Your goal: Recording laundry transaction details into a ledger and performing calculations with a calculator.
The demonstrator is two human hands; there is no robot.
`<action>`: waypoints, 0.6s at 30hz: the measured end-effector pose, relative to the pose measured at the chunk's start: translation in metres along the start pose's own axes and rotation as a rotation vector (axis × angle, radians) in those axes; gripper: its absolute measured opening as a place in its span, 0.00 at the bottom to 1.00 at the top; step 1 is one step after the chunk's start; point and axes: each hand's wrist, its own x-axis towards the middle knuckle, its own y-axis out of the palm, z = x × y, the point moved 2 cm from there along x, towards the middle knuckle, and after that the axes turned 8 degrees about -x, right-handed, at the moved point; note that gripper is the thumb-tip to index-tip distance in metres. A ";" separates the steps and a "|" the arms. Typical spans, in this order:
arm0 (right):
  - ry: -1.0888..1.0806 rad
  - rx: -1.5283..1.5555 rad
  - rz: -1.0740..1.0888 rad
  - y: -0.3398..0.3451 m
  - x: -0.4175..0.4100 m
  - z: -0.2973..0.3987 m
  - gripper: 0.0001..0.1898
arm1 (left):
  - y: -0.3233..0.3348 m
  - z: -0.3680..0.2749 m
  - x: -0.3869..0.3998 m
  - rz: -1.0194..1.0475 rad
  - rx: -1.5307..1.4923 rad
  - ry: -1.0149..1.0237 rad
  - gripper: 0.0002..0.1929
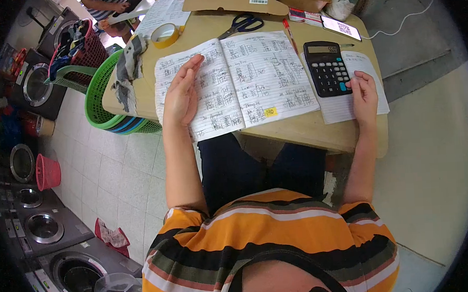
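An open ruled notebook (270, 84) filled with handwriting lies before me on the table, with a small yellow sticky note (270, 111) low on its right page. Over the left page is my left hand (183, 93), fingers straight and close together, holding nothing. To the right, a black desk calculator (325, 72) rests partly on a smaller lined paper pad (335, 111). My right hand (363, 93) is at the calculator's lower right corner, its fingers bent by the large blue key and nothing gripped in them.
Beyond the notebook are scissors (241, 25), a yellow tape roll (164, 35), a red pen (290, 35), a lit phone (341, 28) on a white cable and cardboard (222, 2). Green baskets (96, 101) stand left of the table (297, 136). Another person (105, 6) is at the far left.
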 end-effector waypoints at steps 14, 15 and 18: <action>0.075 0.065 -0.043 -0.003 -0.004 0.017 0.10 | 0.053 0.036 -0.025 0.027 1.595 0.378 0.30; 0.076 0.090 -0.047 -0.002 -0.004 0.021 0.09 | 0.052 0.036 -0.026 0.013 1.614 0.358 0.29; 0.051 0.112 -0.068 -0.001 -0.003 0.020 0.09 | 0.051 0.034 -0.026 0.007 1.630 0.333 0.29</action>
